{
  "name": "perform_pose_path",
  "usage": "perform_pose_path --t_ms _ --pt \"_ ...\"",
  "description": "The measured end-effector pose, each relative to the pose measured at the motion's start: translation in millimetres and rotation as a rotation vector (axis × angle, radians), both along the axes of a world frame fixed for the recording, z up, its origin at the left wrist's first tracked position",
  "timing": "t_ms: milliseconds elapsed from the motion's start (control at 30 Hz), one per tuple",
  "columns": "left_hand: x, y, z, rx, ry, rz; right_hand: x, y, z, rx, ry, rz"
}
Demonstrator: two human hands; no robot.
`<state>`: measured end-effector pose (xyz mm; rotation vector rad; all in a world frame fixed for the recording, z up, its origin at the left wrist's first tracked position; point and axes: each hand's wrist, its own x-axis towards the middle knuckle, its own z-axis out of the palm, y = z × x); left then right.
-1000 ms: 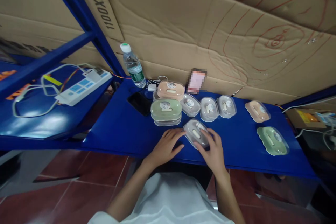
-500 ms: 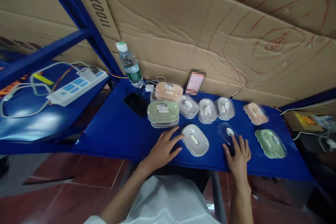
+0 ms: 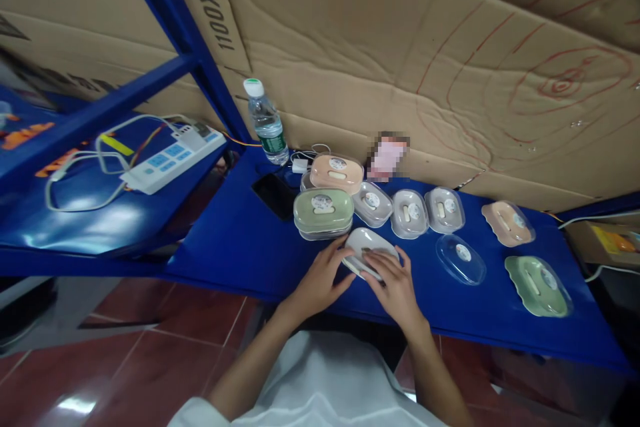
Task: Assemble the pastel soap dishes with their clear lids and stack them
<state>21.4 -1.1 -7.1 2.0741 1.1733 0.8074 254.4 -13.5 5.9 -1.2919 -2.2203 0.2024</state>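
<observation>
A pale grey oval soap dish (image 3: 364,241), its clear lid off, is between my hands near the front of the blue table. My left hand (image 3: 320,283) grips its left end, fingers at the back rim and thumb at the front. Over its right half reaches my right hand (image 3: 395,283), thumb at the front edge and fingers across the inside, covering the middle slot. A clear lid (image 3: 461,260) with a round sticker lies apart on the right. Left of the dish, a lidded green soap dish (image 3: 323,211) sits stacked on another.
Behind are a peach soap dish (image 3: 336,173) and several grey lidded ones (image 3: 410,213). Further right lie a peach dish (image 3: 507,223) and a green dish (image 3: 537,287). A water bottle (image 3: 269,127), a dark phone (image 3: 273,195) and a power strip (image 3: 173,163) are leftward.
My right hand has left the clear lid and moved left onto the grey soap dish. My left hand has closed on the dish's left end. The view has shifted slightly.
</observation>
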Motion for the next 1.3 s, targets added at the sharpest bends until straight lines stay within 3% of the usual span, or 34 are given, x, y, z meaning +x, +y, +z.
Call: perform_pose_path --t_ms 667,1100,1300 --pt "3.6 -1.0 -2.3 0.018 0.099 -0.017 5.0 5.7 -11.1 0.026 0.1 -0.021" --pt "-0.1 -6.1 3.3 0.105 0.018 -0.017 8.1 1.7 -12.6 0.041 0.106 -0.033" --pt "-2.5 -14.2 8.2 0.276 0.063 -0.015 13.6 -4.4 -12.3 0.174 0.281 -0.213"
